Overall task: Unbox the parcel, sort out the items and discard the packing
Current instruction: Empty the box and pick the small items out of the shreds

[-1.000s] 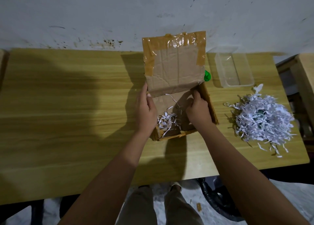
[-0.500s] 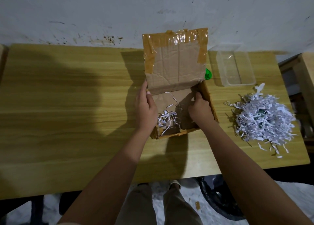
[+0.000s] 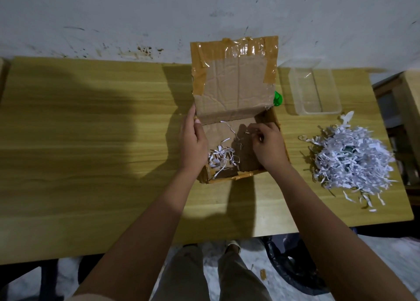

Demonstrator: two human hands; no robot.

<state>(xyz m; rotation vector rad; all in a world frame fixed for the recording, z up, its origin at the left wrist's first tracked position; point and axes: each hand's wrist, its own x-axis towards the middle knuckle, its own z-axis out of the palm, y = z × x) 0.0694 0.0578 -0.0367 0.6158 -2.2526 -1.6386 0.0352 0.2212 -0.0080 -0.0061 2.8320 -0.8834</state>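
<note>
Box (image 3: 236, 128) upright, flap (image 3: 234, 82) toward wall (image 3: 204, 12)

Cardboard, tape, paper and wood

The box (image 3: 229, 96) is matt, creased brown cardboard, its flap edged with glossy, wrinkled tan tape (image 3: 234, 48). The shredded filling (image 3: 350, 159) at 3 o'clock is thin white paper. The tub (image 3: 314, 91) is clear smooth plastic. The bench (image 3: 91, 141) is smooth, grained yellow wood; the wall (image 3: 136, 16) is rough and stained.

One cardboard box (image 3: 236, 89), one clear plastic tub (image 3: 314, 89), two heaps of shredded paper (image 3: 350, 159), one green thing (image 3: 278, 99).
</note>
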